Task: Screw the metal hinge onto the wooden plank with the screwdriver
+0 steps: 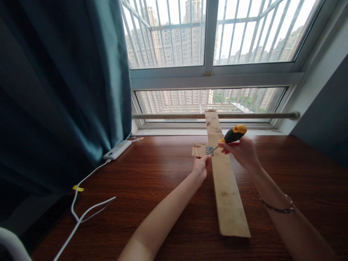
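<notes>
A white object (pixel 12 246) curves lower left; mid-frame, the right hand (pixel 243 151) pinches a screwdriver (pixel 232 135) at the hinge (pixel 209 149), likely screwing, needing steady turns, the left hand's (pixel 200 168) hold unclear.

I've one head-worn view, above and back from the near end of the long board (pixel 227 195), facing forward and down along it. Board sits mid-range, window (pixel 209 69) past its far end.
</notes>
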{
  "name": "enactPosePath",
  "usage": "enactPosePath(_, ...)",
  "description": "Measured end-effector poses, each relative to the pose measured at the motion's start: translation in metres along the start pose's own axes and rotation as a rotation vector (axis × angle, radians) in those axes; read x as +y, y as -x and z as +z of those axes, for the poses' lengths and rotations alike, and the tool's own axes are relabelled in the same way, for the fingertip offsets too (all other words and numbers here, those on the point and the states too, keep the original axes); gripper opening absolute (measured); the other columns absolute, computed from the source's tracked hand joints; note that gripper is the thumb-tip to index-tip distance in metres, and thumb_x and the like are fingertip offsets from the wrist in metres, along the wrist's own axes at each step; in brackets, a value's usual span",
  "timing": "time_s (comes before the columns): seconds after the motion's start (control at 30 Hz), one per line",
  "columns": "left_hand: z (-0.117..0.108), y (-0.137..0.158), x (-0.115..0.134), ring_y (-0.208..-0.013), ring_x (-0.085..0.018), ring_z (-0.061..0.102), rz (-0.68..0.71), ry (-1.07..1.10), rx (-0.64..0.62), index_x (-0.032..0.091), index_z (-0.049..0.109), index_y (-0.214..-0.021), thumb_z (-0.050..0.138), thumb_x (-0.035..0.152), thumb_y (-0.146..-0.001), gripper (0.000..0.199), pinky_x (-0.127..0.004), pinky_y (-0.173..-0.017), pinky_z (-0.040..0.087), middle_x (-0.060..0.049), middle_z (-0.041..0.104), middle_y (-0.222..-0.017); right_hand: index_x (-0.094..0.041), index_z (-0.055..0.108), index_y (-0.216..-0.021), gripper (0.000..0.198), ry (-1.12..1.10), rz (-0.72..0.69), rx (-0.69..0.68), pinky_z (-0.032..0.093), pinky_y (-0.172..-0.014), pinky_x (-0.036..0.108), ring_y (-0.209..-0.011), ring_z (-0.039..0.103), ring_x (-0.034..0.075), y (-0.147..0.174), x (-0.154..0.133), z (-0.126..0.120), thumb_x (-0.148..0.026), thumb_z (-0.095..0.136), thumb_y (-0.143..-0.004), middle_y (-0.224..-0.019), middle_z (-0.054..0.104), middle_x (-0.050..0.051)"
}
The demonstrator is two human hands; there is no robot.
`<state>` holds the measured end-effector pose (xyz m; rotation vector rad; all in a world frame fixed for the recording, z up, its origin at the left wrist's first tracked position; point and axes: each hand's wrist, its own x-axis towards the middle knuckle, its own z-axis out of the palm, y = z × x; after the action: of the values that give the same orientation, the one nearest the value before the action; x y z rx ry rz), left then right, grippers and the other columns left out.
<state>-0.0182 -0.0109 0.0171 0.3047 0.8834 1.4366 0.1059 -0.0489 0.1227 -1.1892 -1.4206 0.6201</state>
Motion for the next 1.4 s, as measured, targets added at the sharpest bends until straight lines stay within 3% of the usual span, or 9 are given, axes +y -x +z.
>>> enactPosePath(0.1, 0.001, 0.002, -0.001, -0.055, -0.006, 0.059, 0.018, 0.013, 0.012, 0.014, 0.061, -0.076, 0.066, -0.008, -0.057, 0.029, -0.012, -0.049, 0.043, 0.000, 0.066, -0.068, -0.017, 0.059, -0.062, 0.040, 0.239, -0.063, 0.234, 0.053, -0.050, 0.034, -0.045, 0.063, 0.023, -0.003, 0.005, 0.003, -0.051, 0.078, -0.058, -0.045, 0.060, 0.002)
enactPosePath(0.17, 0.001, 0.003, -0.001, -0.058, -0.007, 0.060, 0.025, 0.015, 0.020, 0.014, 0.062, -0.076, 0.067, -0.008, -0.056, 0.030, -0.014, -0.052, 0.045, 0.000, 0.067, -0.070, -0.016, 0.061, -0.073, 0.042, 0.199, -0.077, 0.261, 0.052, -0.048, 0.032, -0.045, 0.063, 0.021, -0.005, 0.008, 0.004, -0.051, 0.078, -0.058, -0.056, 0.066, 0.003)
enactPosePath(0.3, 0.001, 0.002, -0.002, -0.061, -0.009, 0.062, 0.039, -0.004, 0.024, 0.014, 0.063, -0.077, 0.069, -0.006, -0.055, 0.030, -0.016, -0.057, 0.048, -0.001, 0.068, -0.072, -0.018, 0.056, -0.106, 0.063, -0.155, 0.006, 0.026, 0.049, -0.040, 0.026, -0.045, 0.061, 0.014, -0.008, 0.004, -0.002, -0.047, 0.081, -0.055, -0.092, 0.071, 0.007)
enactPosePath(0.5, 0.000, 0.002, -0.003, -0.058, -0.007, 0.061, 0.042, -0.032, 0.010, 0.013, 0.064, -0.075, 0.067, -0.007, -0.058, 0.025, -0.014, -0.054, 0.047, -0.002, 0.067, -0.069, -0.017, 0.060, -0.095, 0.055, -0.357, 0.081, -0.181, 0.059, -0.058, 0.034, -0.063, 0.069, 0.021, -0.008, -0.006, -0.015, -0.039, 0.084, -0.051, -0.097, 0.070, 0.009)
enactPosePath(0.77, 0.002, 0.005, -0.001, -0.066, -0.011, 0.065, 0.053, -0.033, 0.033, 0.014, 0.064, -0.079, 0.073, -0.006, -0.054, 0.033, -0.019, -0.063, 0.053, -0.003, 0.069, -0.074, -0.016, 0.060, -0.065, 0.040, 0.130, 0.008, 0.258, 0.047, -0.042, 0.029, -0.041, 0.058, 0.018, -0.007, 0.013, 0.004, -0.049, 0.080, -0.054, -0.048, 0.058, 0.000)
enactPosePath(0.97, 0.004, 0.008, 0.002, -0.065, -0.010, 0.065, 0.040, -0.054, 0.046, 0.013, 0.064, -0.077, 0.068, -0.008, -0.059, 0.028, -0.019, -0.065, 0.052, -0.002, 0.068, -0.073, -0.018, 0.060, -0.108, 0.066, -0.206, 0.087, -0.041, 0.042, -0.035, 0.020, -0.044, 0.057, 0.011, -0.009, 0.002, -0.005, -0.040, 0.084, -0.050, -0.091, 0.069, 0.006)
enactPosePath(1.1, 0.003, 0.008, 0.002, -0.063, -0.008, 0.064, 0.033, -0.047, 0.034, 0.013, 0.064, -0.078, 0.065, -0.009, -0.062, 0.027, -0.018, -0.065, 0.052, -0.002, 0.068, -0.073, -0.020, 0.054, -0.121, 0.076, -0.296, 0.145, -0.212, 0.049, -0.041, 0.020, -0.056, 0.068, 0.017, -0.008, -0.015, -0.023, -0.033, 0.084, -0.052, -0.112, 0.065, 0.012)
enactPosePath(1.23, 0.002, 0.006, 0.000, -0.064, -0.009, 0.064, 0.046, -0.042, 0.020, 0.013, 0.065, -0.079, 0.067, -0.008, -0.060, 0.028, -0.018, -0.065, 0.051, -0.003, 0.069, -0.075, -0.015, 0.065, -0.102, 0.055, -0.293, 0.156, -0.229, 0.054, -0.047, 0.025, -0.060, 0.069, 0.021, -0.008, -0.013, -0.026, -0.034, 0.084, -0.054, -0.096, 0.071, 0.012)
enactPosePath(1.4, 0.001, 0.005, -0.001, -0.073, -0.013, 0.067, 0.049, -0.040, 0.024, 0.014, 0.065, -0.080, 0.069, -0.007, -0.058, 0.030, -0.022, -0.070, 0.053, -0.004, 0.070, -0.078, -0.012, 0.066, -0.061, 0.035, 0.034, 0.051, 0.160, 0.048, -0.038, 0.026, -0.042, 0.062, 0.020, -0.008, 0.005, -0.008, -0.046, 0.076, -0.061, -0.050, 0.065, 0.007)
